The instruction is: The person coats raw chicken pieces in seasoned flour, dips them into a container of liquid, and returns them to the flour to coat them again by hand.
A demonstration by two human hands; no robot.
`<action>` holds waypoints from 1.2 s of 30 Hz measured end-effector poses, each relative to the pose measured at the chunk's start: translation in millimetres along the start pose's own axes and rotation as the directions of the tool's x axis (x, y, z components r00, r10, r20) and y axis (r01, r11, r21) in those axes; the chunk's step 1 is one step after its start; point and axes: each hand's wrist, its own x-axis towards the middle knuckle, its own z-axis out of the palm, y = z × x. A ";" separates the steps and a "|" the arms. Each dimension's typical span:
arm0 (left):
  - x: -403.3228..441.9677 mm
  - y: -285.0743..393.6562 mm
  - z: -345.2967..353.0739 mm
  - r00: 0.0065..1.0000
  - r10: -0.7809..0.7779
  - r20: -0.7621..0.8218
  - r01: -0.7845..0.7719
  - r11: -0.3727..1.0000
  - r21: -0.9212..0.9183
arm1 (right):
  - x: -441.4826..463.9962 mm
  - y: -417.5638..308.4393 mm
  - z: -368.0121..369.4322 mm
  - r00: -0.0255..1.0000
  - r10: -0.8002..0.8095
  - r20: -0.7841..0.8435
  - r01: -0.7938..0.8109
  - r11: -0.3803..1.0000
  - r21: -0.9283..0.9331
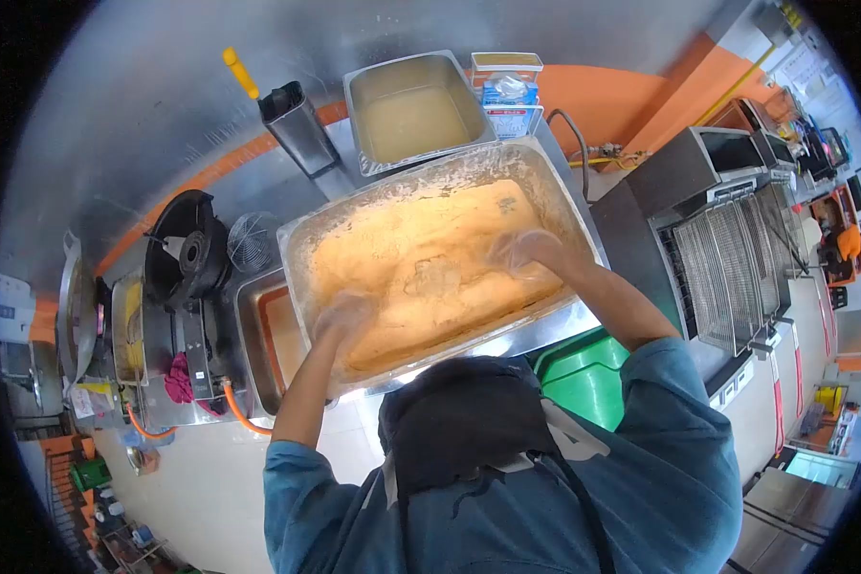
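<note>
A large metal tray [292, 258] holds a bed of pale orange powder [402, 230] that looks like breading flour. My left hand [346, 314], in a clear plastic glove, reaches into the powder at the tray's near left. On the right side, my right hand [526, 251], also gloved, touches the powder. Both hands' fingers are blurred and partly hidden by the flour, so their grip does not show. Between the hands lies a paler, lumpy patch [435, 277]; whether it is a coated piece or just flour is unclear.
Behind the tray stands a metal pan of cloudy liquid [416, 120], beside a blue and white box [510, 100]. A burner [196, 251] and wire strainer [252, 241] are left. Fryer baskets [727, 273] stand right; a green bin [584, 383] is below.
</note>
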 end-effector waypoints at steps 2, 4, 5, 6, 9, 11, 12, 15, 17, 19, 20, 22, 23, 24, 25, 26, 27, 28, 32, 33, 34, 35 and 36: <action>6.4 -5.4 7.1 0.987 -0.130 0.098 0.125 0.991 0.057 | -34.0 -29.6 9.6 0.991 0.076 -0.114 -0.039 0.954 0.298; 5.1 34.5 6.2 0.931 -0.356 0.081 0.330 0.725 -0.604 | -32.9 -43.1 20.0 0.986 0.106 -0.132 0.017 0.714 0.700; 5.0 55.5 6.2 0.869 -0.475 0.142 0.291 0.256 -0.922 | -1.8 -35.8 38.4 0.990 0.047 -0.136 0.090 0.535 0.840; 12.0 57.3 10.2 0.883 -0.450 0.134 0.269 0.250 -0.930 | 28.9 -28.9 56.2 0.990 -0.012 -0.140 0.136 0.322 0.937; 54.8 37.1 23.4 0.952 -0.291 0.098 0.156 0.183 -0.971 | 53.3 -49.8 41.3 0.982 0.003 -0.189 0.185 0.193 0.964; 71.1 18.1 24.4 0.992 -0.086 -0.097 -0.066 0.309 -0.949 | 43.0 -57.9 26.6 0.979 0.075 -0.190 0.159 0.306 0.939; 71.6 12.7 20.0 0.962 0.014 -0.273 -0.247 0.472 -0.846 | 44.4 -49.4 22.4 0.978 0.087 -0.187 0.139 0.393 0.909; 38.8 24.3 -12.4 0.833 0.149 -0.533 -0.336 0.901 -0.273 | 48.9 -18.7 10.8 0.979 0.112 -0.170 0.060 0.637 0.768; 32.7 42.4 -31.5 0.921 -0.331 -0.203 0.096 0.701 -0.706 | 42.0 -9.8 13.2 0.980 0.105 -0.167 0.045 0.707 0.706; 40.0 29.1 -14.6 0.910 -0.406 -0.087 0.199 0.611 -0.766 | 37.2 -12.3 29.9 0.969 0.015 -0.245 0.177 0.649 0.740; 50.0 10.5 6.7 0.925 -0.364 -0.114 0.161 0.645 -0.747 | 40.7 -14.4 41.2 0.946 -0.059 -0.318 0.291 0.581 0.760; 72.1 -20.3 39.3 0.948 -0.269 -0.171 0.075 0.710 -0.700 | 88.3 -7.2 79.8 0.749 -0.234 -0.619 0.662 0.242 0.710; 73.7 -26.2 48.8 0.956 -0.225 -0.189 0.039 0.735 -0.676 | 101.0 -15.1 79.5 0.784 -0.163 -0.599 0.621 0.213 0.754; 69.8 -12.7 43.4 0.955 -0.218 -0.200 -0.003 0.669 -0.743 | 117.5 -27.8 72.3 0.814 -0.093 -0.574 0.581 0.181 0.794; 62.7 15.0 29.8 0.953 -0.213 -0.214 -0.047 0.594 -0.803 | 126.5 -33.6 66.2 0.840 -0.025 -0.542 0.539 0.147 0.829; 60.8 29.9 19.6 0.950 -0.208 -0.231 -0.096 0.513 -0.853 | 125.1 -28.3 59.4 0.772 -0.063 -0.632 0.625 0.256 0.738; 67.1 11.5 18.4 0.951 -0.244 -0.190 -0.085 0.384 -0.920 | 117.4 -20.8 51.5 0.697 -0.115 -0.708 0.694 0.355 0.626; 74.6 -22.9 19.9 0.951 -0.277 -0.141 -0.072 0.244 -0.967 | 93.8 -22.7 38.9 0.755 -0.114 -0.645 0.619 0.446 0.646; 25.0 -6.5 -22.0 0.980 -0.174 -0.092 0.192 0.742 0.643 | 12.3 -7.8 18.8 0.990 0.003 -0.142 0.071 0.853 0.516; 30.9 -61.9 20.4 0.999 -0.016 0.036 -0.011 0.758 0.652 | 25.0 5.3 53.8 0.989 -0.029 -0.147 0.121 0.733 0.670; 37.2 -114.0 62.6 0.976 0.144 0.163 -0.215 0.739 0.638 | 37.6 18.3 88.5 0.986 -0.061 -0.153 0.159 0.582 0.798; 31.2 -103.3 66.4 0.979 0.113 0.170 -0.191 0.804 0.564 | 40.1 9.5 92.7 0.984 -0.161 -0.079 0.154 0.533 0.832; 23.0 -74.0 68.9 0.980 0.083 0.182 -0.163 0.859 0.485 | 42.7 0.9 96.9 0.966 -0.260 -0.003 0.134 0.486 0.863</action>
